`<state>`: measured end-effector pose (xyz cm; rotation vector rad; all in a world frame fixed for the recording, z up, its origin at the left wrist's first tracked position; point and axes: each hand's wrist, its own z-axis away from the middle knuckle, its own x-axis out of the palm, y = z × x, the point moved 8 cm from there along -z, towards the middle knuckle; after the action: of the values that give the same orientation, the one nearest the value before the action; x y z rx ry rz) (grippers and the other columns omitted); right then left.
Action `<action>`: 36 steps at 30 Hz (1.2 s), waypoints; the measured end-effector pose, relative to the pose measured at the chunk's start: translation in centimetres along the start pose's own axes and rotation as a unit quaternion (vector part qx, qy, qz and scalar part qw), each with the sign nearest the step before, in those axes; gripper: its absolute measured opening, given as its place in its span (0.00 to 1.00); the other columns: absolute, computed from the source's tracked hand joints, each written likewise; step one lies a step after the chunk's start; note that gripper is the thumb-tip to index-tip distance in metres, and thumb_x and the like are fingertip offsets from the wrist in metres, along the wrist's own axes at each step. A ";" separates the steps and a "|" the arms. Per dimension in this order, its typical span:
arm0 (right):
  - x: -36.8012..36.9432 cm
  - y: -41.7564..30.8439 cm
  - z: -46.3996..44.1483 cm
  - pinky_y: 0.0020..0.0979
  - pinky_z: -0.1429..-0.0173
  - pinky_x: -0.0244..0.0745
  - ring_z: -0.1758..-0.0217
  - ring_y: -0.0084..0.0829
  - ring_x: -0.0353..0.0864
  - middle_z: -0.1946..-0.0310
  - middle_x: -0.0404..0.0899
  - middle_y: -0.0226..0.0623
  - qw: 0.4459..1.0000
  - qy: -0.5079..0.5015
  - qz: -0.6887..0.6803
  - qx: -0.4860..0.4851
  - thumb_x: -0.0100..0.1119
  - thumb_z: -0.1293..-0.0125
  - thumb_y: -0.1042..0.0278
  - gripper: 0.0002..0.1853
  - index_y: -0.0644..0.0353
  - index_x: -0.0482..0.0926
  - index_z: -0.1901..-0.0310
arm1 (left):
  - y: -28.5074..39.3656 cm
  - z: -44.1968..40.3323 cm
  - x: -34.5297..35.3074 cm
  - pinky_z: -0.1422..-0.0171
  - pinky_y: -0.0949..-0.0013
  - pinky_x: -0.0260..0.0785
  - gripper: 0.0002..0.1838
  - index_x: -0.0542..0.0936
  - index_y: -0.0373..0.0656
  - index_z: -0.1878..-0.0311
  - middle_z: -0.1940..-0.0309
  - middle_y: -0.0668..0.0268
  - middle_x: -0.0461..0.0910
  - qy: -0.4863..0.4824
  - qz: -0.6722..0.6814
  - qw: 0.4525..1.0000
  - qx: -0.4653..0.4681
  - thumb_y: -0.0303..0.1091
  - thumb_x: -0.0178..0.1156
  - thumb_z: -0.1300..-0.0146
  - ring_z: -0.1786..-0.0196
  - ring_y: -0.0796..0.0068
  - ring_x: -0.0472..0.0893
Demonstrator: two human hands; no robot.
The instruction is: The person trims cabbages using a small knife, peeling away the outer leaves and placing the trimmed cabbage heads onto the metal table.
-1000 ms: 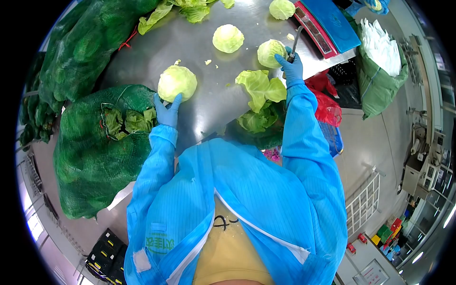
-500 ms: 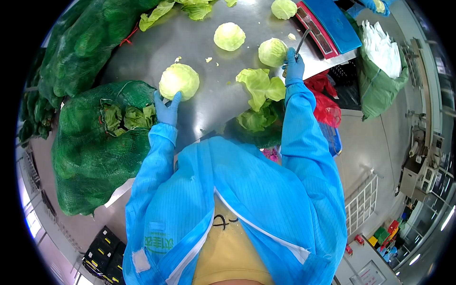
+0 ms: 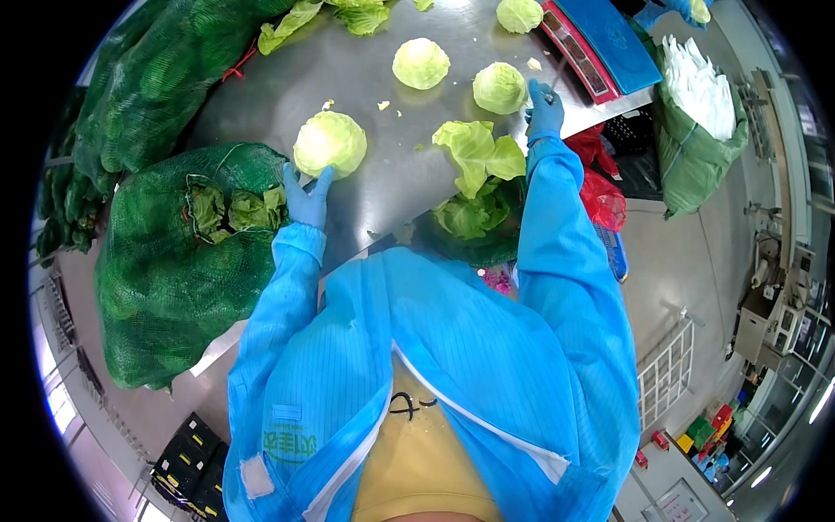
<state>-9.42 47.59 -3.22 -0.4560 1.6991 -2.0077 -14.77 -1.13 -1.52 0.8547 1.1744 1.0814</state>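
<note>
My left hand (image 3: 307,202), in a blue glove, is open. Its thumb and fingers are spread at the near edge of a pale green cabbage (image 3: 330,144) resting on the metal table (image 3: 365,196). My right hand (image 3: 545,110), gloved too, is closed beside a second cabbage (image 3: 500,88). A dark bit shows at its fingers, apparently the knife; the blade cannot be made out now. Farther back sit another cabbage (image 3: 421,63) and one more cabbage (image 3: 520,15). Loose cabbage leaves (image 3: 477,157) lie between my hands, near the table's front edge.
A green mesh sack (image 3: 187,278) of cabbages stands at my left, with more mesh sacks (image 3: 174,78) behind it. At the back right are a blue and red scale (image 3: 600,48), a red bag (image 3: 602,198) and a green sack (image 3: 704,165). Another person's gloved hand (image 3: 665,10) shows beyond.
My right hand has turned and shifted slightly right; the curved knife blade that pointed up from it is out of sight. The cabbage beside it has moved slightly away from me. My left hand is nearly still.
</note>
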 end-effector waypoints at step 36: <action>9.9 -9.4 26.9 0.22 0.79 0.66 0.83 0.18 0.66 0.79 0.70 0.25 0.899 -0.386 -0.160 0.134 0.62 0.40 0.57 0.17 0.59 0.77 0.55 | 12.3 8.5 4.1 0.37 0.59 0.65 0.32 0.60 0.47 0.34 0.40 0.61 0.68 -0.225 0.476 0.849 -0.038 0.47 0.57 0.38 0.39 0.65 0.70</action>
<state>-4.64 21.05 10.33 -1.2891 0.8823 -1.8444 -8.81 6.49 10.55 1.5996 0.2480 1.5686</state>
